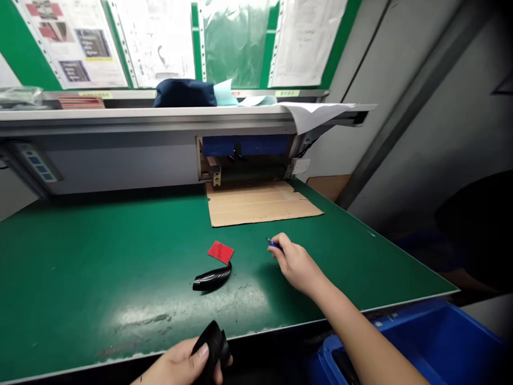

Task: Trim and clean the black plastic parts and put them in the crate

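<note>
My left hand is closed on a black plastic part at the table's front edge, thumb pressed on top. Part of that piece is hidden by the fingers. Over the green table, my right hand pinches a small blue-handled tool whose thin tip points left; its exact kind is too small to make out. Between the hands and farther left lies a curved, glossy black part with ridges along its narrow end. Just behind it is a flat red square, close to the ridged end.
A cardboard sheet lies at the back, before an opening under the shelf. Blue bins stand below the table's right front edge. A dark blue pouch and papers rest on the shelf. A power strip is mounted at left.
</note>
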The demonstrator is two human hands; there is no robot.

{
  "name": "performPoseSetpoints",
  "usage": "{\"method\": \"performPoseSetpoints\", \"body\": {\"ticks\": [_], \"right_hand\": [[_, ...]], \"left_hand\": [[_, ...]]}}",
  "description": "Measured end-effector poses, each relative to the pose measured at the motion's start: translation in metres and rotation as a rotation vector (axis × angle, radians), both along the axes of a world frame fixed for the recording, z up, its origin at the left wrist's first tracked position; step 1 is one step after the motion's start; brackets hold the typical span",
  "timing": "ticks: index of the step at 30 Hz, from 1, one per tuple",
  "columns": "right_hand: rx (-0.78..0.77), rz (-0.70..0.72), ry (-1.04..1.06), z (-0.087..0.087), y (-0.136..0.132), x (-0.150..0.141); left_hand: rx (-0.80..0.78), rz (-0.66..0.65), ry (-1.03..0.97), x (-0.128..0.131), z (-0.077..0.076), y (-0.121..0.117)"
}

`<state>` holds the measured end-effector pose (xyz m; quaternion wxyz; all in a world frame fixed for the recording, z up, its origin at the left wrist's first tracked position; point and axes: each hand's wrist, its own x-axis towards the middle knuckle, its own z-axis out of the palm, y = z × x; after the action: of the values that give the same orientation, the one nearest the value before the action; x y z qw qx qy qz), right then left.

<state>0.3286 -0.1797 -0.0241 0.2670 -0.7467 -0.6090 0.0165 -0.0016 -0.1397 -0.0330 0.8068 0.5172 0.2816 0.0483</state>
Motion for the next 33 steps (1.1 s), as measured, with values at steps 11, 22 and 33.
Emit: {"method": "performPoseSetpoints", "body": {"ticks": [11, 22, 33], "right_hand": [[-0.049, 0.584, -0.077, 0.039, -0.054, -0.118], [0.022, 0.46, -0.318, 0.03, -0.043, -0.135], [0.061, 0.518, -0.385, 0.023, -0.039, -0.134]], "left_hand": [[0.129, -0.061, 0.179, -0.007, 0.053, -0.005], [0.207, -0.13, 0.171, -0.01, 0.071, -0.014], [0.417, -0.162, 0.246, -0.006, 0.086, -0.012]]}}
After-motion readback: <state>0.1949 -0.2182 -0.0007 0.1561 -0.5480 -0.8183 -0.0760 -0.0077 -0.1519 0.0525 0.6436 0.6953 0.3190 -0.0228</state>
